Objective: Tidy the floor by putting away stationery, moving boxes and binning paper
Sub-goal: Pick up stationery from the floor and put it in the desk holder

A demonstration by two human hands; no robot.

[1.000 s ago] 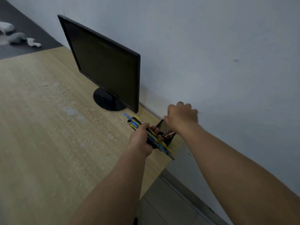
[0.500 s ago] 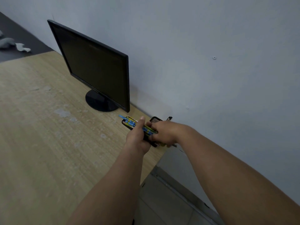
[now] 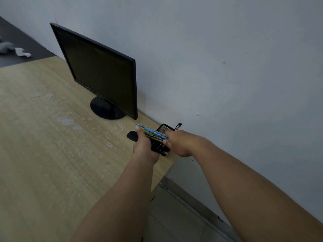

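no legible text; print on pencils (image 3: 153,133) and marker (image 3: 178,126) too blurred.

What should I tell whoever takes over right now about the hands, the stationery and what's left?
Left hand: grips a bundle of blue-and-yellow pencils on top of a black buttoned item, possibly a calculator.
Right hand: pinches the pencils' end beside the mesh holder.
Holder stands at the desk corner by the wall, with one pen in it.
Done: stationery is up at the desk.
Left: put the pencils into the holder and bin the crumpled paper on the dark floor. No boxes in view.
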